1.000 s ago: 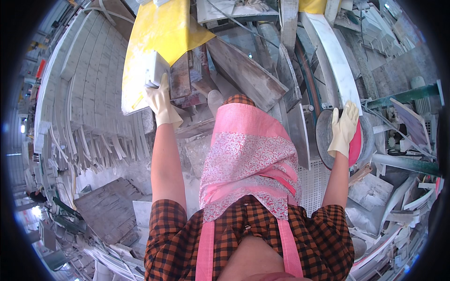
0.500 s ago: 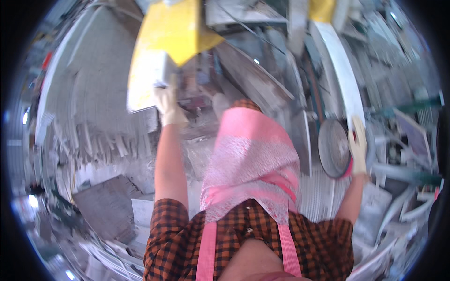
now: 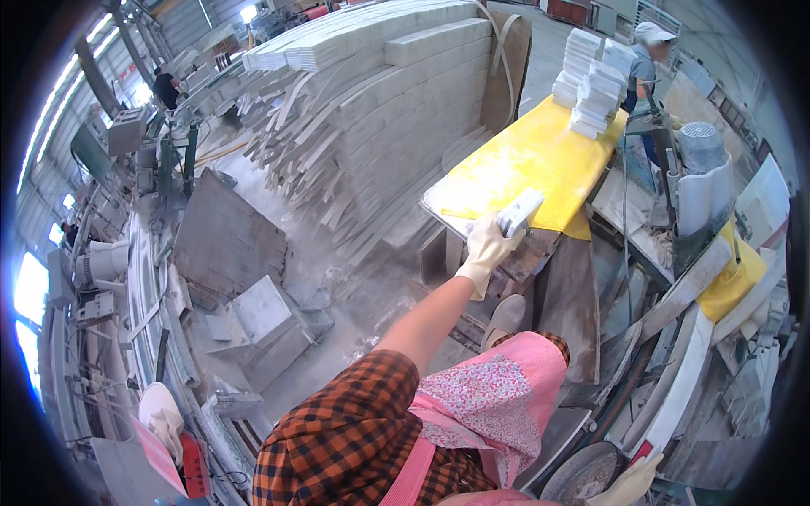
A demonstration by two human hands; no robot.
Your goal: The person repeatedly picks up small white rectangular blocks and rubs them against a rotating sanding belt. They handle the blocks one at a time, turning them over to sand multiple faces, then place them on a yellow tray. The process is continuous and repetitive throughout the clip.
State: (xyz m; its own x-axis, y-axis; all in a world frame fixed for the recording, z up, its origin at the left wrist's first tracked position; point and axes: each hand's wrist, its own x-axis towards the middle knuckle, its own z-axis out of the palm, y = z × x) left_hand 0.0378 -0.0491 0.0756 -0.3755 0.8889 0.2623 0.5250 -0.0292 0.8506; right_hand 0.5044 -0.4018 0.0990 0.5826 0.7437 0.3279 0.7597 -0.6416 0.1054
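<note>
My left hand (image 3: 491, 250), in a cream glove, is closed around a small stack of white stone pieces (image 3: 521, 212). It holds them at the near edge of a table covered by a yellow sheet (image 3: 523, 160). My right hand (image 3: 631, 482), gloved the same way, is at the lower right edge of the picture. Its fingers are stretched out, and it seems to hold nothing. Beside it are a round dusty wheel (image 3: 582, 474) and the end of a long white strip (image 3: 685, 381); whether it touches them I cannot tell.
Neat stacks of white pieces (image 3: 592, 84) stand at the table's far end. Left of the table rises a large pile of long stone strips (image 3: 405, 110). Slabs (image 3: 232, 236) lean on the left. A person (image 3: 645, 67) stands beyond the table, another (image 3: 165, 88) far left.
My view has swung left and up, bringing the stacks and pile into sight. My left hand still grips the white pieces by the yellow sheet. The right hand now sits lower in the picture.
</note>
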